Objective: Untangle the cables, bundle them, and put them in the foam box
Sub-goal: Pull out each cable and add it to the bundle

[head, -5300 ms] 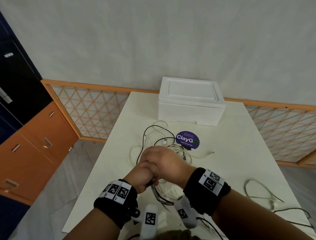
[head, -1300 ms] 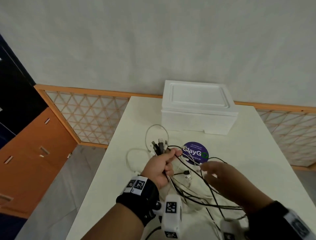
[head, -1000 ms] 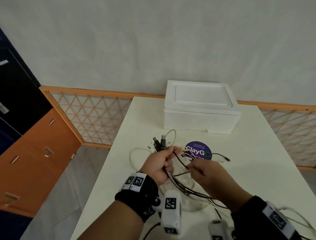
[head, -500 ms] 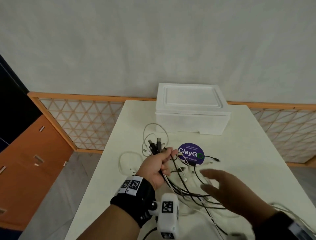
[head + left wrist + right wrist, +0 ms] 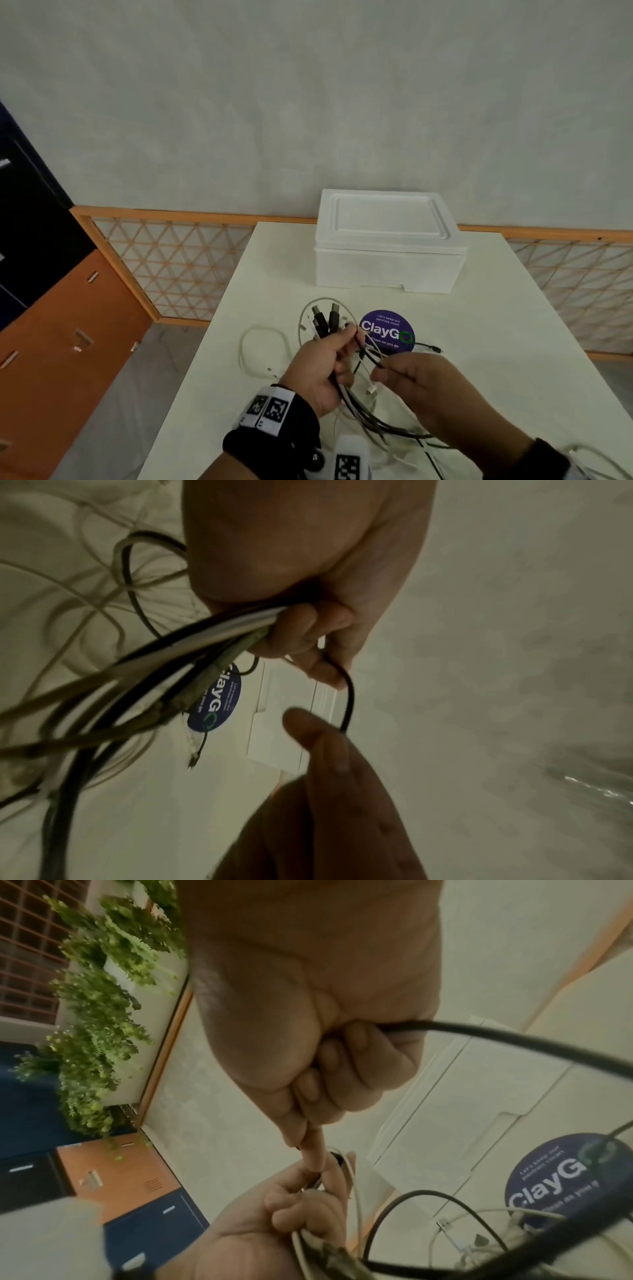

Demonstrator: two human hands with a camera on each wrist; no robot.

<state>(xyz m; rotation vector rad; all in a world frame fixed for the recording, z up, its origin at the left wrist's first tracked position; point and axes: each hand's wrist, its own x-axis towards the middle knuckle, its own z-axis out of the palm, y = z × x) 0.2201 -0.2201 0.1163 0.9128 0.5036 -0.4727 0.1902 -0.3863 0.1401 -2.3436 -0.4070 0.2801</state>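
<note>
My left hand (image 5: 329, 359) grips a bunch of black and white cables (image 5: 192, 642) a little above the table, with black plug ends (image 5: 323, 320) sticking up past the fingers. My right hand (image 5: 404, 373) is just to its right, fingers curled round one black cable (image 5: 514, 1034) that loops back to the left hand (image 5: 308, 1199). More cable loops (image 5: 383, 425) trail down onto the table under both wrists. The white foam box (image 5: 387, 240) stands at the table's far end with its lid on.
A round purple ClayGo sticker (image 5: 387, 330) lies on the white table (image 5: 496, 342) in front of the box. A loose white cable (image 5: 260, 353) lies left of my hands. Wooden lattice railing (image 5: 171, 260) runs behind the table; orange cabinets (image 5: 61, 325) stand to the left.
My right hand, open and hovering over the loops half a second ago, has moved up to the left hand and taken hold of a black cable. The left hand keeps its grip.
</note>
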